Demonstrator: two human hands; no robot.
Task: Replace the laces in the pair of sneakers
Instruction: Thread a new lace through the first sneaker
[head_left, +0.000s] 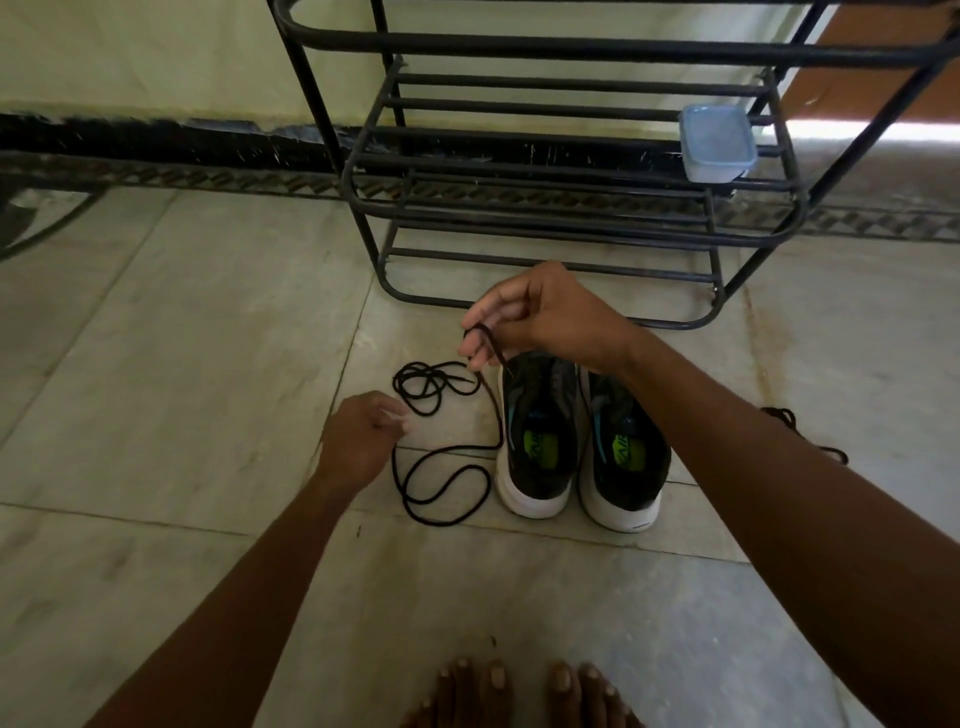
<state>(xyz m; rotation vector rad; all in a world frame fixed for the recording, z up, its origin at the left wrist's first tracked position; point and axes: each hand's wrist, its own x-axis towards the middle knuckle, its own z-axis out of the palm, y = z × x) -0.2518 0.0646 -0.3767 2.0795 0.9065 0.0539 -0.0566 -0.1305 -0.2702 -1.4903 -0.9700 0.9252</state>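
Two dark sneakers with white soles stand side by side on the floor, heels toward me: the left sneaker (537, 441) and the right sneaker (626, 452). My right hand (540, 317) pinches a black lace (447, 467) above the left sneaker's toe end. That lace drops to the floor and lies in loops to the left of the shoe. A second black lace (431, 387) lies coiled on the floor further back. My left hand (361, 436) hovers low by the looped lace with fingers curled; whether it holds the lace end I cannot tell.
A black metal shoe rack (545, 171) stands against the wall behind the sneakers, with a clear lidded plastic box (717, 143) on its right side. Another black lace (810, 434) shows on the floor behind my right forearm. My bare toes (519, 691) are at the bottom.
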